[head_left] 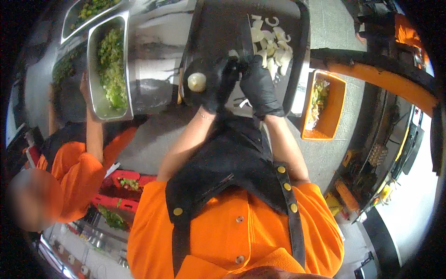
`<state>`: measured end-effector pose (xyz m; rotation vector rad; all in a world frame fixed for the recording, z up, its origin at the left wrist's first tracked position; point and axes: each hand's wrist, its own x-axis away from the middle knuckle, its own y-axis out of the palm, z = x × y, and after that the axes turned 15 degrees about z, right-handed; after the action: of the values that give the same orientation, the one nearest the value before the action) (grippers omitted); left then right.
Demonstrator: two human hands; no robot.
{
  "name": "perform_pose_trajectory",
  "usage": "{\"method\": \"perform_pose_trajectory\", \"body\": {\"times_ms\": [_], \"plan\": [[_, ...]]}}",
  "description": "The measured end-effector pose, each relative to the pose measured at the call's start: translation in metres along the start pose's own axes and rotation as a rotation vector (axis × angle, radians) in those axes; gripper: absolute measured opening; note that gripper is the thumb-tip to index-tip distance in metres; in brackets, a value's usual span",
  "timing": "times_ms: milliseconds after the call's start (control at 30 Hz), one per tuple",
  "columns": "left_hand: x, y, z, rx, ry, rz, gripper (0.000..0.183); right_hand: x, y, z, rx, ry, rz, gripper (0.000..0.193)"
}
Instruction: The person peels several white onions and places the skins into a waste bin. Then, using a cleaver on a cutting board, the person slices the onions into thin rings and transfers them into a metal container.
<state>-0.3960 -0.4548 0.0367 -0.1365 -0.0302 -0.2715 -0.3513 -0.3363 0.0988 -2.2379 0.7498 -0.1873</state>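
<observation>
Hands, black-gloved: left hand (211, 83) closed around a peeled onion (196, 82); right hand (260, 86) gripping a knife (246, 35), blade over the board. Dark cutting board (218, 23) on steel counter (158, 60). Onion: firm, wet, likely slippery; best pinned at its rounded sides. Cut onion pieces (272, 49): light, brittle, loose.

grey floor (332, 153), steel counter (153, 56), orange-edged counter (371, 76) at right, bright daylight lower right.

steel counter (158, 56), black cutting board (218, 28), metal tray (95, 93)
</observation>
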Motion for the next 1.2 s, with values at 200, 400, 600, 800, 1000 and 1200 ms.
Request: {"method": "perform_pose_trajectory", "body": {"times_ms": [200, 400, 600, 800, 1000, 1200], "plan": [[-0.020, 0.008, 0.018, -0.400, 0.513, 0.158, 0.025, -0.039, -0.059, 0.020, -0.013, 0.171, 0.159, 0.037], [-0.110, 0.045, 0.038, -0.384, 0.818, -0.047, 0.033, -0.012, -0.083, 0.020, -0.234, 0.286, 0.289, 0.022], [-0.122, 0.011, 0.076, 0.173, 0.023, 0.052, 0.034, 0.059, -0.031, 0.035, -0.324, 0.409, 0.116, 0.037], [-0.066, -0.009, 0.029, -0.321, 0.103, 0.152, 0.050, 0.018, -0.027, 0.028, 0.025, 0.042, -0.059, 0.027], [-0.009, 0.012, 0.009, -0.514, 0.531, 0.191, 0.041, -0.020, -0.034, 0.016, 0.116, -0.008, -0.120, 0.025], [-0.005, 0.000, 0.012, -0.537, 0.276, 0.193, 0.034, -0.006, -0.043, -0.001, 0.164, -0.061, -0.179, 0.025]]}}
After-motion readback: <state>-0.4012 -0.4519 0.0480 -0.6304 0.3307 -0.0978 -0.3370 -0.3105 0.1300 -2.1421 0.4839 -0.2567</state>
